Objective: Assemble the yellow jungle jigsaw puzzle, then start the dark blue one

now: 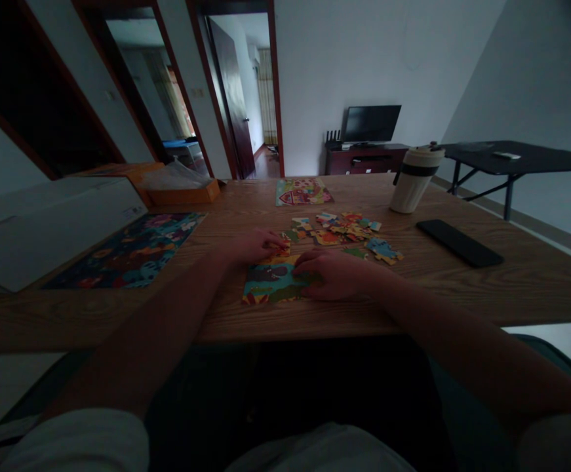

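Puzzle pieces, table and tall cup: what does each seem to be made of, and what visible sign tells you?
Puzzle pieces: probably cardboard, fairly matt; flat, printed, with knobbed edges. Table: wood or wood-look laminate, low sheen; brown grain lines show. Tall cup: plastic or coated metal, cannot tell which; smooth, pale surface.

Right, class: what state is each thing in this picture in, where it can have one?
Colourful cardboard jigsaw: partly assembled, flat
Multicoloured cardboard pieces: loose, heaped
Cream, black-banded tumbler: upright
Black rectangular slab: lying flat
Black flat-screen television: screen dark
Dark-brown wooden door: open
Left hand: at the jigsaw's far edge
Right hand: on the jigsaw
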`<state>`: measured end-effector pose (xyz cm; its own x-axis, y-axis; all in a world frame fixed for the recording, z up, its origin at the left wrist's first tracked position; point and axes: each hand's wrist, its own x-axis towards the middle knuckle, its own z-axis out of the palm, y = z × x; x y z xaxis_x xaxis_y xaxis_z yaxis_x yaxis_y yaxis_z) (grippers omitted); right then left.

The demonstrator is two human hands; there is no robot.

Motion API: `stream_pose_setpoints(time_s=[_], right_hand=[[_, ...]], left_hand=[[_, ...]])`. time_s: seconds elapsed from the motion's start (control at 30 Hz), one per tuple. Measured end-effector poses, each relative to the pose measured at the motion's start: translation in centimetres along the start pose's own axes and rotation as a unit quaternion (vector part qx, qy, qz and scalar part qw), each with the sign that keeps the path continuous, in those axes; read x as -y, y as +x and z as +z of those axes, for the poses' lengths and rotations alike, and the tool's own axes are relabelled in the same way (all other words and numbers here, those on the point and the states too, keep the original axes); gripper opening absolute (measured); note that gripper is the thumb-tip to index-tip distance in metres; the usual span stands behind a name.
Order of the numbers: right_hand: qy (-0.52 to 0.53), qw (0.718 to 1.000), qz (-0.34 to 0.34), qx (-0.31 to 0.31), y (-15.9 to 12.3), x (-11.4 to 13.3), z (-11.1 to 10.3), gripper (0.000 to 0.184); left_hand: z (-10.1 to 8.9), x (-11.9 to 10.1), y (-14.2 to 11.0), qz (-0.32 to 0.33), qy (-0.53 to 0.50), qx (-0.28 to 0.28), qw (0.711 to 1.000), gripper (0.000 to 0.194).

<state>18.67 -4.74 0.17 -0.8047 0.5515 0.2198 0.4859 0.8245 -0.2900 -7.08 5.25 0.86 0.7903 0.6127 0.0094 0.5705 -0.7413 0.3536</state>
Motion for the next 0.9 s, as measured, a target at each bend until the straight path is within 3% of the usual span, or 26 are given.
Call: stream_pose_setpoints(time_s=[0.23,0.5,0.9], right_hand=[[-0.002,1.0,-0.017,-0.006,0.15,0.24,0.15,0.028],[0.001,1.0,-0.008,-0.009,0.23,0.51,0.4,0.034],[-0.005,1.0,-0.017,-0.008,0.39,0.87,0.83,0.037]], left_hand=[[0.29,-0.26,0.24,0.006,-0.003,-0.007,1.0,0.03],[0.29,-0.14,0.25,0.057,0.018,0.001,0.998,0.03],[0.11,-0.07,0.03,0.043,0.052,0.012,0.998,0.029]])
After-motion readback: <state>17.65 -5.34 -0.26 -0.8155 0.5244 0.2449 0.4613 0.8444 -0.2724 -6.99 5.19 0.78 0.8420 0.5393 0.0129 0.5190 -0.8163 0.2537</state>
